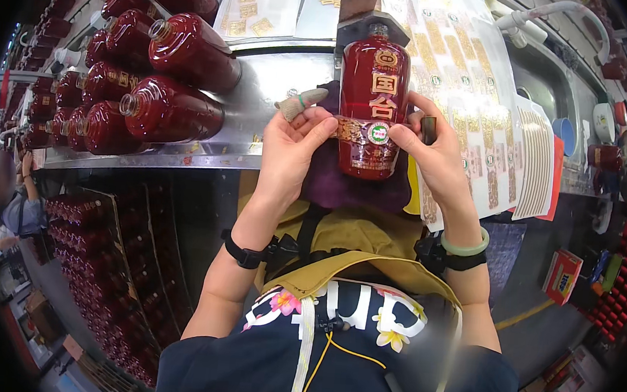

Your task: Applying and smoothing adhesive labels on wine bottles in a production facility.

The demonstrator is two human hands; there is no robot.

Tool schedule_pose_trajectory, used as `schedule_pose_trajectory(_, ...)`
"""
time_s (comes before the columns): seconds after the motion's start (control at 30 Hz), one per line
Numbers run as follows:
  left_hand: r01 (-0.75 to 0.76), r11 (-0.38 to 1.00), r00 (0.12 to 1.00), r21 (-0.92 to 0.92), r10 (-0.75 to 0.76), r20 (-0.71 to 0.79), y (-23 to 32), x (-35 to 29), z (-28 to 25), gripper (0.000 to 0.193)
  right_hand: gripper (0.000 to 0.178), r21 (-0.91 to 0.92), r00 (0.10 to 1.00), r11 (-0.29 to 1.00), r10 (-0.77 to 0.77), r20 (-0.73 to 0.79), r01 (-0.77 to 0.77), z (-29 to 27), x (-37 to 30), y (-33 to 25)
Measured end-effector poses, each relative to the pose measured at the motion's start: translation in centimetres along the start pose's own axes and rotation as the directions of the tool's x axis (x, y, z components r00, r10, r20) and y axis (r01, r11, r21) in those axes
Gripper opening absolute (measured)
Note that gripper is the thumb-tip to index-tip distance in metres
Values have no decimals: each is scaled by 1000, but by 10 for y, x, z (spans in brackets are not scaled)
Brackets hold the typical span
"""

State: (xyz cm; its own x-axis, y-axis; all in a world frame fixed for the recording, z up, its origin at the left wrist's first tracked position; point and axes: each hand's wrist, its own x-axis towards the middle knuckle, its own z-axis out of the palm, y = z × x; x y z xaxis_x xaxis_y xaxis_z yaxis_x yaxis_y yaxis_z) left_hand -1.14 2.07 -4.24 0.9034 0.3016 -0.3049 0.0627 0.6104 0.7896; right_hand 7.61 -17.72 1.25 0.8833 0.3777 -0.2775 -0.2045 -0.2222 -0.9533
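A dark red glass bottle (356, 59) with gold lettering lies on its back on a purple cloth (317, 181), its open neck pointing away from me. Across its lower part stretches a gold decal strip (355, 131) with a round green-and-white mark. My left hand (292, 139) pinches the strip's left end between thumb and finger; a fabric finger cot (291, 106) covers its raised index finger. The right end is under the thumb of my right hand (435, 143), at the bottle's edge. A small dark piece (428, 130) is tucked in the fingers of that hand.
Several similar red bottles (196, 54) stand on the metal counter (263, 81) at left. Decal sheets (477, 83) lie at right, beside a sink (551, 82) with a white tap (556, 10). Rows of bottles (102, 260) fill the lower left. A co-worker (22, 202) is at far left.
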Motion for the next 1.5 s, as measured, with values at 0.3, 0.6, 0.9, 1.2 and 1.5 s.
schedule_pose_trajectory(0.3, -113, 994, 993, -16, 112, -36, 1, -3, 4, 44, 73, -150, 999, 989, -22, -37, 17, 5, -1, -6)
schedule_pose_trajectory(0.6, -223, 898, 975, 379, 199, 101, 2, -6, 29, 76, 75, -42, 1000, 999, -13, -23, 12, 1, 2, 3)
schedule_pose_trajectory(0.9, -241, 891, 970, 384, 207, 128, 1, -6, 30, 84, 75, -48, 1000, 999, -4, -18, 3, -1, 2, 4)
schedule_pose_trajectory(1.2, -226, 905, 974, 361, 197, 115, -3, -3, 29, 86, 74, -22, 1000, 1000, -4, -7, 4, 1, 1, 0)
schedule_pose_trajectory(1.5, -217, 902, 975, 374, 184, 121, 0, -6, 32, 88, 68, -172, 999, 985, -20, 33, 25, -3, 0, -7)
